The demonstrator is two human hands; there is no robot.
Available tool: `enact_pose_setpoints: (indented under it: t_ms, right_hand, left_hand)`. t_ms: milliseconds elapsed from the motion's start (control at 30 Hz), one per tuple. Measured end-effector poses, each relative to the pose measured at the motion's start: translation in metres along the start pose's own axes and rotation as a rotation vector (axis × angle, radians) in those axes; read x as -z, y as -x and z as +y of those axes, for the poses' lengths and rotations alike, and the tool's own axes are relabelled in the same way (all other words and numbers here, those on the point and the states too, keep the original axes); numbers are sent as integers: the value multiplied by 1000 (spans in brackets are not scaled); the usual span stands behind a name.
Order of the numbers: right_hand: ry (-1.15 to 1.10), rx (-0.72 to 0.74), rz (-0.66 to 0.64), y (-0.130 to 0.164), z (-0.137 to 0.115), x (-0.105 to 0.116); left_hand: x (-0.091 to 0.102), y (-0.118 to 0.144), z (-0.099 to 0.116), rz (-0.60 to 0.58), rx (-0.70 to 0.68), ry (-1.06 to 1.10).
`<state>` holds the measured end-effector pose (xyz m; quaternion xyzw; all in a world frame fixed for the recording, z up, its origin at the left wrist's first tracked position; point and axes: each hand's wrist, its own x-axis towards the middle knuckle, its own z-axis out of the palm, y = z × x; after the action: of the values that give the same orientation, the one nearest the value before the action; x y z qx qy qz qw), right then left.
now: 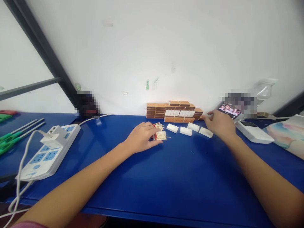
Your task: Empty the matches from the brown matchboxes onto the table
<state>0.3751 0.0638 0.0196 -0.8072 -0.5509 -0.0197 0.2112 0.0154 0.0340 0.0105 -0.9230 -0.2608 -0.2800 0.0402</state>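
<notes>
My left hand [142, 136] curls round a small white matchbox tray [162, 138] filled with red-headed matches, its thumb along the near side. Behind the tray, more loose matches [159, 125] lie in a heap partly covered by my fingers. My right hand [219, 123] reaches over the table at the right end of the matchbox stack, thumb and forefinger slightly apart beside the end matchbox [198, 114]; I cannot tell whether they touch it. Several white inner trays [185, 131] lie between my hands. The stacked brown matchboxes [155, 110] stand against the wall, with a row of white pieces among them.
Behind my right hand a phone [230, 109] leans upright, near a clear bottle [264, 90]. A white device [255, 132] lies to the right. At left are a power strip [51, 152] with white cables and green-handled tools [10, 139]. The blue table [152, 183] meets the wall.
</notes>
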Motion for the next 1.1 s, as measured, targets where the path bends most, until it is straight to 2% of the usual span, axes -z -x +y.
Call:
enact_pose_setpoints:
  t_ms: [67, 133, 233, 333, 433, 833, 1100]
  right_hand:
    - [-54, 69, 32, 13, -18, 5]
    - [-183, 189, -17, 30, -38, 4]
    - [-609, 454, -302, 59, -67, -3]
    - [-768, 466, -518, 82, -85, -9]
    - [-796, 432, -612, 92, -91, -10]
    - [-825, 412, -726, 94, -91, -6]
    - [-797, 407, -663, 94, -90, -9]
  left_hand:
    - [0, 0, 0, -6, 9, 13]
    - [0, 0, -1, 2, 12, 27]
    - [-1, 0, -2, 18, 18, 21]
    - [-2, 0, -3, 0, 28, 9]
    - [-2, 0, -3, -34, 30, 24]
    - [-1, -2, -3, 5, -20, 70]
    - [7, -3, -7, -92, -16, 54]
